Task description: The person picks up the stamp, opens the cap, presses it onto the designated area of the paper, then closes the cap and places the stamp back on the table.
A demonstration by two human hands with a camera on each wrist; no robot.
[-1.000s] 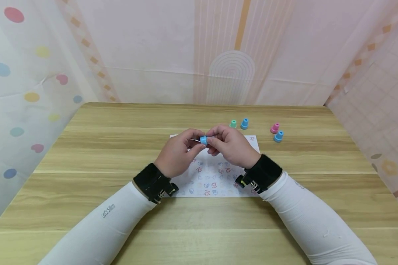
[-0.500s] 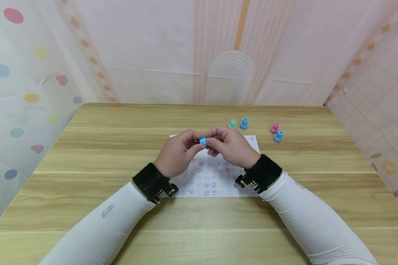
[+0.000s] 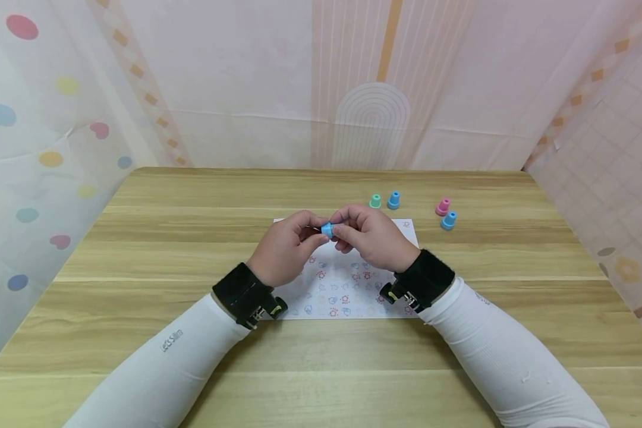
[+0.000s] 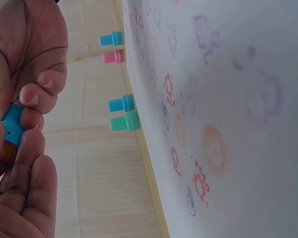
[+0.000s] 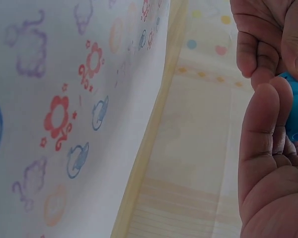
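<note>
Both hands meet above the far edge of a white sheet of paper printed with small coloured stamp marks. Between them is a small blue stamp, also seen as the blue stamp and the blue stamp. My left hand pinches it with thumb and fingers from the left. My right hand pinches it from the right. Most of the stamp is hidden by the fingers.
On the wooden table beyond the paper stand a green stamp and a blue stamp, and further right a pink stamp and another blue stamp. Patterned fabric walls close the table's sides and back.
The hands have stayed in place over the paper; the fingers have shifted slightly round the blue stamp, which now shows less between them.
</note>
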